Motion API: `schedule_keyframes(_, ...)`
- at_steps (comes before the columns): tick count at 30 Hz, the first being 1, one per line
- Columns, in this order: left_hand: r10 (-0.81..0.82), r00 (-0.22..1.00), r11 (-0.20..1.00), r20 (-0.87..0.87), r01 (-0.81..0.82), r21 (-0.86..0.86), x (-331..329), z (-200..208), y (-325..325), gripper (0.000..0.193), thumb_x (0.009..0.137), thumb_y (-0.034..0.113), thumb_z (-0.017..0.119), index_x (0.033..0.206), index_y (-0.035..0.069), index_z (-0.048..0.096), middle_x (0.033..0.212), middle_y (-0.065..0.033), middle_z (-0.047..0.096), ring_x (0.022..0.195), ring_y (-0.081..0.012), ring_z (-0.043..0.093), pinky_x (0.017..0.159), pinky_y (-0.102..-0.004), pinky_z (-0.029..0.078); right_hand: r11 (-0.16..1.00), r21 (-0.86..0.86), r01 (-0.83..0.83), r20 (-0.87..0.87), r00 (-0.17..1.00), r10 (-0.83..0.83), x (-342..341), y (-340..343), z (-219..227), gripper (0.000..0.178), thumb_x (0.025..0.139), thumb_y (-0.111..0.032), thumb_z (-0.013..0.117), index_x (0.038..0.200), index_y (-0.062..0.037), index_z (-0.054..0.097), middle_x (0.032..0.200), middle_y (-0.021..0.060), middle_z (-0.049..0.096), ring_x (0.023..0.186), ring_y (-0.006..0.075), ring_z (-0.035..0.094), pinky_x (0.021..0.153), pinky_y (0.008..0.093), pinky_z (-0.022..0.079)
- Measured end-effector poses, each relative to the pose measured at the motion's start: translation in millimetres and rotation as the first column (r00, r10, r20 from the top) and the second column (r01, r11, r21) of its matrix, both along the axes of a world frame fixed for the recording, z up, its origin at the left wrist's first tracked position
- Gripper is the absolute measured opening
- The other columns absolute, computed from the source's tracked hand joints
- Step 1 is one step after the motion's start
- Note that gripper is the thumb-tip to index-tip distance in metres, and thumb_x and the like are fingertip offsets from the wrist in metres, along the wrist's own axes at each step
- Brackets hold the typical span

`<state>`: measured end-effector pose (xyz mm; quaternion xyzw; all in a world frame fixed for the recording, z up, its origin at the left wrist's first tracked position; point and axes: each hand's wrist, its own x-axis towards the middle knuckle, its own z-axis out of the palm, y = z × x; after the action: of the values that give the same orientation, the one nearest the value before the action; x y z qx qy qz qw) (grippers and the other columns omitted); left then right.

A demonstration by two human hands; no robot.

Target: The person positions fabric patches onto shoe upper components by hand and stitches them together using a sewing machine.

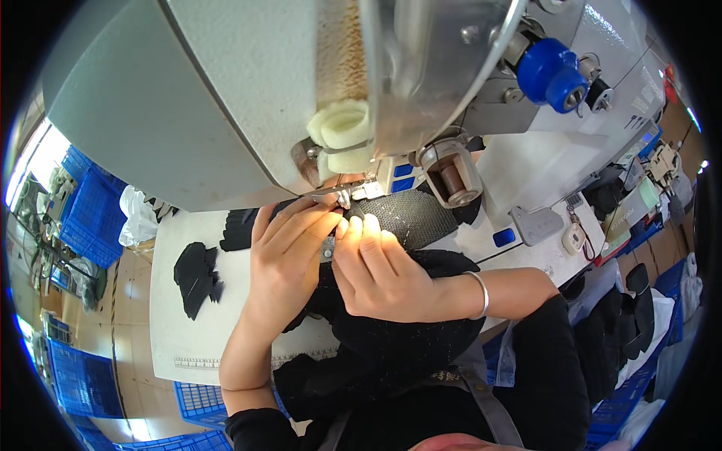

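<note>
A pair of bare hands at a white-and-grey sewing machine [218, 98]. The right hand [380, 274] has its grip closed, thumb and fingertips pinching the edge of a soft black fabric workpiece [445, 261] just beside the metal presser foot [344, 200]. The left hand [289, 244] lies with its fingers together and bent, the tips touching the workpiece by the foot; whether its grip pinches or merely presses cannot be told. The workpiece is on the white tabletop [169, 316], well in from the left edge, and spreads toward the near edge; a grey mesh-textured piece [410, 218] lies behind it. Near the left edge is a jagged-edged bunch of black fabric pieces [197, 279]. Containers: a blue lattice plastic crate [94, 218] stands beyond the left edge, its contents unclear, with a white plastic bag [138, 218] between; another blue crate [197, 402] shows below the near-left corner. Past the right end, a long blue crate [613, 421] holds black pieces [635, 308] and white sheeting [658, 327].
</note>
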<state>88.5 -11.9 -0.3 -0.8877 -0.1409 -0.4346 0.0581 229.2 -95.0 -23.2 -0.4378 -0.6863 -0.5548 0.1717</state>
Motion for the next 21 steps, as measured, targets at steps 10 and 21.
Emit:
schedule_keyframes(10,0.087,0.994,0.970,0.062,-0.099,0.224,3.0,-5.0,8.0,0.028,0.065,0.007,0.068,0.092,0.003,0.068,0.097,-0.0054,0.066,0.090,-0.0240,0.063,0.079,-0.0350,0.045,0.999,-0.031,-0.017,-0.035,0.999,0.016,-12.7,-0.8,2.0,0.026,0.075,-0.012,0.057,0.087,0.0089,0.067,0.087,0.0186,0.062,0.079,0.0316,0.063,0.071,0.0340,0.055)
schedule_keyframes(21,-0.208,0.974,0.955,0.087,0.183,0.234,16.0,-20.3,20.3,0.037,0.066,0.008,0.064,0.102,-0.001,0.067,0.094,-0.0076,0.058,0.092,-0.0246,0.061,0.083,-0.0378,0.051,0.828,-0.473,-0.301,-0.282,0.942,0.181,49.1,-39.8,39.9,0.040,0.065,0.000,0.068,0.104,-0.0062,0.063,0.113,0.0079,0.059,0.105,0.0242,0.059,0.098,0.0443,0.044)
